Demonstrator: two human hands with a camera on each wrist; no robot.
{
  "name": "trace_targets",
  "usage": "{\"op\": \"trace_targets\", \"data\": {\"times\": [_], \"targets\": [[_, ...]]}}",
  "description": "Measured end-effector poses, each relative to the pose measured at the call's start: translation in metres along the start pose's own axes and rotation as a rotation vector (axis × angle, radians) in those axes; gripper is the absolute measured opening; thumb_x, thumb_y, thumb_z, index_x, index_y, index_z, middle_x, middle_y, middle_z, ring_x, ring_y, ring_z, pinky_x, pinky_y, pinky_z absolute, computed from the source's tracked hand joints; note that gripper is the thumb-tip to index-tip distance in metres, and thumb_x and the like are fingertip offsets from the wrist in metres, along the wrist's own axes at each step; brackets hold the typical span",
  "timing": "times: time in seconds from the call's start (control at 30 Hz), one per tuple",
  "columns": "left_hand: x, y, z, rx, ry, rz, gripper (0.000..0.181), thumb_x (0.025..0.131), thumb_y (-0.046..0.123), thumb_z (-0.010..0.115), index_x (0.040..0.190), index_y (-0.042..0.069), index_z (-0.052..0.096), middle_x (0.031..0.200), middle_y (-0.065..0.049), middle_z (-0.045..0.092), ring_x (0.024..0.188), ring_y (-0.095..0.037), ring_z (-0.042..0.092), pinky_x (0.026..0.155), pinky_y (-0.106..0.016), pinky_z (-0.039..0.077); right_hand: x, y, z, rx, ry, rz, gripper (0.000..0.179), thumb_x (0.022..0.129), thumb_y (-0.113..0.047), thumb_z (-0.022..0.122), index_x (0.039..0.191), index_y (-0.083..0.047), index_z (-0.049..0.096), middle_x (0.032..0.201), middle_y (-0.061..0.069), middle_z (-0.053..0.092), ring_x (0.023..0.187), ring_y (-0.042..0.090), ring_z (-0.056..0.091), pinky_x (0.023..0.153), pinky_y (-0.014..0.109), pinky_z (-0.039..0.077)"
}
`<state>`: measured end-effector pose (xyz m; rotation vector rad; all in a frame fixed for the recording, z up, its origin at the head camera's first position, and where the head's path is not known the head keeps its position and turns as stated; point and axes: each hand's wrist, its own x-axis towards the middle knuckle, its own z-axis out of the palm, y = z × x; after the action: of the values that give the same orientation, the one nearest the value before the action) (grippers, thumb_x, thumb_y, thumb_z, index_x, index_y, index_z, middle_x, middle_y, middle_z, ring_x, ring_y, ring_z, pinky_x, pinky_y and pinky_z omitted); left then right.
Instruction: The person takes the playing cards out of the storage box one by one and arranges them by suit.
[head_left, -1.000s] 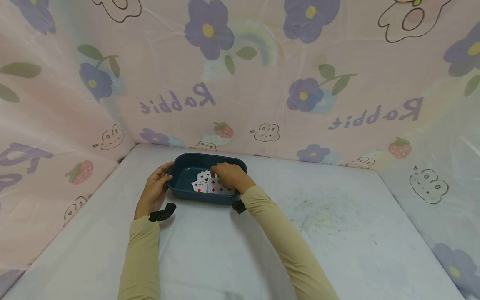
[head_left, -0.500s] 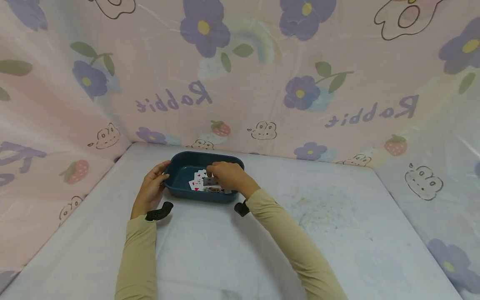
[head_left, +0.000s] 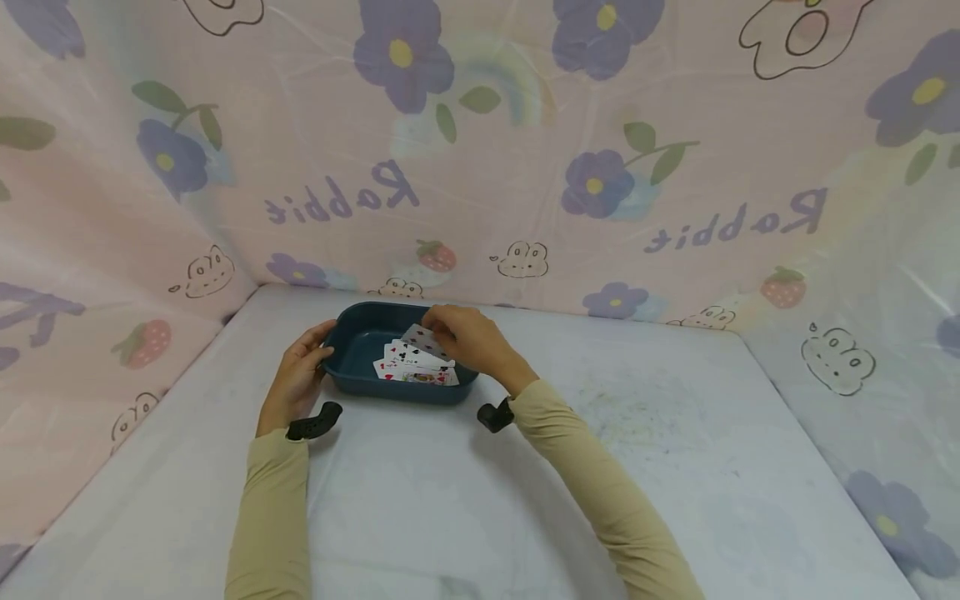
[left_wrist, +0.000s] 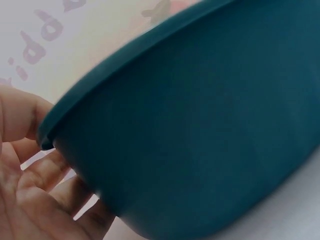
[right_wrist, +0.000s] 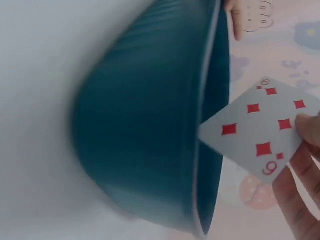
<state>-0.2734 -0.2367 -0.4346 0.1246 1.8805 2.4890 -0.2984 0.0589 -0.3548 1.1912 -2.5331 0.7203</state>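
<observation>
A dark teal plastic basin (head_left: 352,382) stands near the far edge of the table, with several fanned playing cards (head_left: 408,356) lying face up inside. My left hand (head_left: 296,376) holds its left end; in the left wrist view the thumb is at the rim and the fingers (left_wrist: 77,192) lie against the outer wall. Above the right part of the basin, my right hand (head_left: 480,343) pinches one playing card (right_wrist: 262,127), a six of diamonds, tilted at the rim. The right fingers (right_wrist: 295,207) are partly cut off in the right wrist view.
A white-covered table (head_left: 405,500) surrounds the basin, with a smudged patch (head_left: 637,412) at the right. A printed curtain (head_left: 480,167) rises close behind the basin. Black wrist devices (head_left: 315,422) are worn on both arms.
My right hand has lifted a card from the pile and moved it up, uncovering more cards in the basin. My left hand stays on the basin's left end.
</observation>
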Motion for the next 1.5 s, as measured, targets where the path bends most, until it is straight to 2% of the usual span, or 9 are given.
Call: {"op": "trace_targets", "data": {"times": [0.2,0.37,0.47,0.57,0.77,0.93,1.17,1.5], "targets": [[0.002,0.002,0.001,0.044,0.006,0.007,0.048,0.102,-0.002,0.038,0.15,0.0,0.03,0.155,-0.013,0.022,0.133,-0.021,0.028,0.102,-0.03,0.032,-0.007,0.012,-0.006,0.251,0.215,0.043,0.02,0.089,-0.002,0.069,0.107,-0.005,0.063,0.091,0.004,0.068,0.079,0.012,0.065,0.073,0.025,0.051],[0.003,0.008,0.001,0.211,-0.02,-0.005,0.048,0.103,0.001,0.035,0.151,0.0,0.027,0.158,-0.014,0.018,0.14,-0.026,0.023,0.11,-0.04,0.025,-0.013,0.015,-0.013,0.395,0.343,0.135,0.023,0.088,-0.004,0.071,0.11,-0.004,0.064,0.094,0.008,0.069,0.078,0.018,0.066,0.064,0.029,0.054],[0.003,0.011,0.001,0.3,-0.054,-0.002,0.05,0.103,0.001,0.034,0.152,0.0,0.024,0.159,-0.015,0.014,0.141,-0.029,0.02,0.11,-0.046,0.022,-0.018,0.015,-0.017,0.499,0.372,0.194,0.026,0.088,-0.005,0.071,0.113,-0.001,0.064,0.097,0.014,0.068,0.08,0.025,0.066,0.059,0.033,0.056],[0.002,0.013,0.002,0.347,-0.078,0.006,0.051,0.103,0.001,0.034,0.152,0.0,0.022,0.16,-0.016,0.011,0.142,-0.031,0.016,0.11,-0.049,0.02,-0.023,0.018,-0.02,0.597,0.375,0.262,0.03,0.088,-0.004,0.07,0.117,0.001,0.063,0.101,0.018,0.066,0.083,0.029,0.065,0.057,0.036,0.056],[0.001,0.014,0.0,0.477,-0.095,0.042,0.052,0.103,0.004,0.036,0.153,0.001,0.021,0.159,-0.018,0.012,0.143,-0.034,0.013,0.109,-0.053,0.02,-0.032,0.021,-0.026,0.767,0.418,0.406,0.03,0.089,-0.003,0.069,0.118,-0.002,0.063,0.101,0.014,0.065,0.085,0.024,0.065,0.061,0.038,0.056],[0.0,0.016,-0.003,0.495,-0.12,0.028,0.053,0.103,0.003,0.036,0.153,-0.001,0.018,0.158,-0.021,0.011,0.142,-0.036,0.015,0.108,-0.054,0.021,-0.04,0.025,-0.033,0.827,0.441,0.46,0.03,0.089,-0.001,0.068,0.119,-0.003,0.061,0.102,0.014,0.065,0.089,0.024,0.066,0.065,0.04,0.056],[-0.003,0.021,-0.003,0.518,-0.175,0.027,0.055,0.103,0.005,0.036,0.154,-0.001,0.013,0.158,-0.023,0.008,0.141,-0.039,0.014,0.107,-0.056,0.021,-0.056,0.032,-0.045,0.848,0.503,0.53,0.03,0.089,0.0,0.067,0.119,-0.002,0.062,0.104,0.016,0.062,0.089,0.025,0.064,0.066,0.037,0.056],[-0.007,0.021,-0.009,0.545,-0.21,0.015,0.056,0.104,0.006,0.037,0.154,-0.001,0.012,0.158,-0.023,0.008,0.141,-0.041,0.014,0.105,-0.057,0.024,-0.084,0.052,-0.057,0.895,0.558,0.654,0.035,0.089,-0.001,0.068,0.122,0.001,0.058,0.102,0.012,0.062,0.086,0.023,0.065,0.068,0.034,0.056]]}}
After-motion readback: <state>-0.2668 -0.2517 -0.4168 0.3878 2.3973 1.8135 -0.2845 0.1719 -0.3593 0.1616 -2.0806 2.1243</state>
